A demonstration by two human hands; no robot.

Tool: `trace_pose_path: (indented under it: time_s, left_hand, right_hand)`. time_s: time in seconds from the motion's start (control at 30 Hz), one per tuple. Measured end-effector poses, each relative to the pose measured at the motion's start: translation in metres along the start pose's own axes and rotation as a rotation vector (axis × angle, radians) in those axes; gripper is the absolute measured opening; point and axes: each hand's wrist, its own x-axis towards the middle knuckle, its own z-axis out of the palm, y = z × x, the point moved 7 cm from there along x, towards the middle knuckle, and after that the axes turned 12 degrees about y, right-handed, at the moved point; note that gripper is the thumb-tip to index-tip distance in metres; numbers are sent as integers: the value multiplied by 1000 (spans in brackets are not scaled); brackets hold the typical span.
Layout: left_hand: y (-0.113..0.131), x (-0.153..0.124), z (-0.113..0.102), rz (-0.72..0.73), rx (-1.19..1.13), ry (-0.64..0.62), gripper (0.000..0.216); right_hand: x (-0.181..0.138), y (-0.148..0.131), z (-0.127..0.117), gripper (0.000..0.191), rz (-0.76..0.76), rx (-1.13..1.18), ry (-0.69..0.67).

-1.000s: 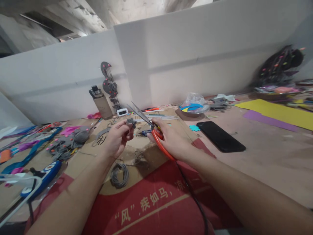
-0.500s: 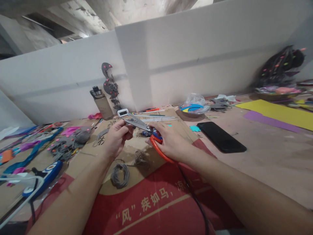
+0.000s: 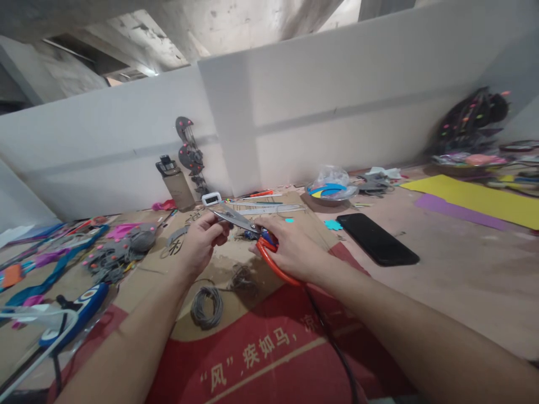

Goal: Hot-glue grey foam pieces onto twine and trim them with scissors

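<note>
My right hand [image 3: 284, 244] is closed round the red handles of a pair of scissors [image 3: 238, 219], whose metal blades point left. Fingers pinched together, my left hand [image 3: 204, 238] is at the blade tips; what it holds is too small to make out. Below the hands, a coil of grey cord [image 3: 206, 307] lies on the flattened cardboard [image 3: 269, 365], beside a loose tangle of grey thread [image 3: 243, 279].
A black phone [image 3: 378, 238] lies to the right, near yellow foam sheet [image 3: 471, 199]. Behind stand a bottle [image 3: 179, 188] and a bowl of scraps [image 3: 330, 193]. Grey pieces with pink pins [image 3: 120, 252] and a blue-and-white object [image 3: 80, 311] lie left. A white wall closes the back.
The view has tilted slightly upward, so the background sits lower. Both hands keep nearly the same place, with the scissors at the left fingertips.
</note>
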Motion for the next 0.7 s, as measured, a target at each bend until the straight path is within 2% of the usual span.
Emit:
trace_pose_path:
  time_s: [0.27,0.47,0.7]
  left_hand:
    - [-2,1,-2,-44,-17,-9,3]
    - [-4,1,-1,-83,-31,-65,7]
    - [-8,2,-2,-169,-144,-61,13]
  right_hand:
    - [-1,1,2,38,-13,48,-6]
    - [0,-2,0,38,-8,53,-7]
    - [3,19,0,38,192,184,62]
